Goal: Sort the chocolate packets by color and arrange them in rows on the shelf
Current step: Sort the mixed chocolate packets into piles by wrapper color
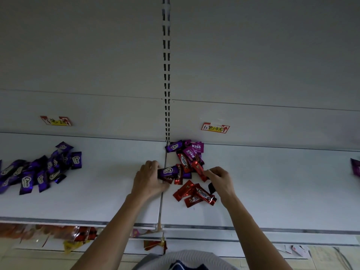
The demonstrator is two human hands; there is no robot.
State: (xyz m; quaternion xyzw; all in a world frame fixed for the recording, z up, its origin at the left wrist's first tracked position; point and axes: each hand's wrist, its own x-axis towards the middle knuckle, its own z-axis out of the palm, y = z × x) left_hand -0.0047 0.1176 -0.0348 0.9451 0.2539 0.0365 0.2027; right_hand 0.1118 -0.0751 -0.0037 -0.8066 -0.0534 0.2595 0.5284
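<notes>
We count two price labels (215,128) and three red Choco packets (185,190) at lower centre of the shelf (97,191); our left hand (150,178) grips a purple Choco packet (167,171); our right hand (220,180) pinches a red packet (196,167) beside the mixed pile (187,152); the purple heap (39,172) at left overlaps beyond counting; a purple wrapper (355,166) is cut off at right.

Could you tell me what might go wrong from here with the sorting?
1. The left hand holds a purple packet overlapping a red packet; lifting it may drag that along.
2. The pink KISS packets sit among purple ones in the mixed pile and could be missorted.
3. The loose red packets lie toward the shelf front; a forearm might sweep them off.
</notes>
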